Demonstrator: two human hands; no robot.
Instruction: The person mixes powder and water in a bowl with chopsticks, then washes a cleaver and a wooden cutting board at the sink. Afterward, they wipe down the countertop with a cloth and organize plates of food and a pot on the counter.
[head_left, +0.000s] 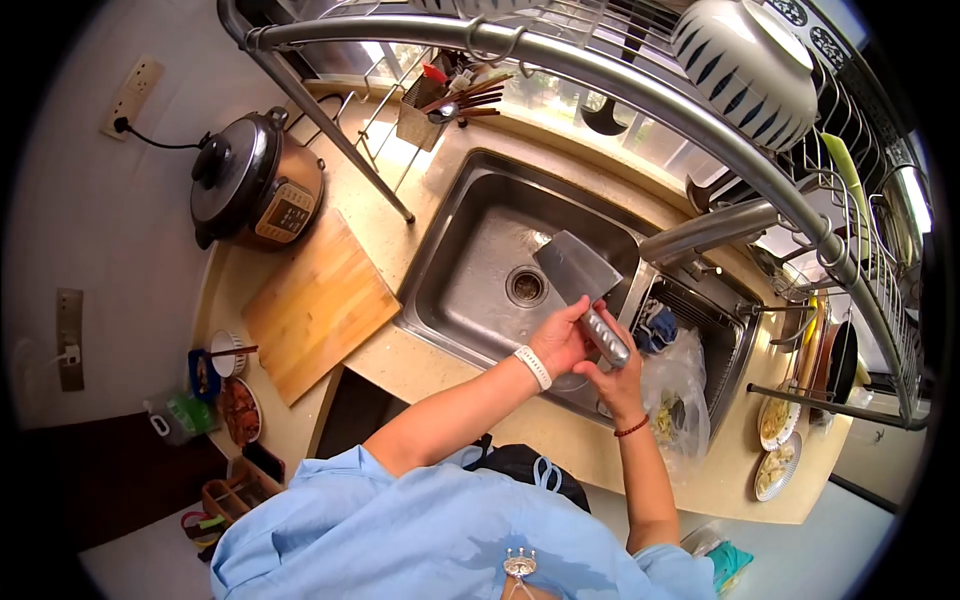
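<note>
A cleaver with a broad grey blade (578, 268) and a silvery ridged handle is held over the steel sink (450, 250), its blade above the basin near the drain. My left hand (562, 340), with a white band at the wrist, has its fingers at the handle's upper end beside the blade. My right hand (622, 385), with a red bead bracelet at the wrist, is closed around the handle's side and lower end. Part of the fingers is hidden behind the handle.
A wooden cutting board (320, 305) and a pressure cooker (260, 185) are on the left counter. A metal dish rack (560, 50) arches overhead. Right of the basin, a plastic bag (680, 390) lies near the smaller sink. Plates of food (777, 468) stand at the far right.
</note>
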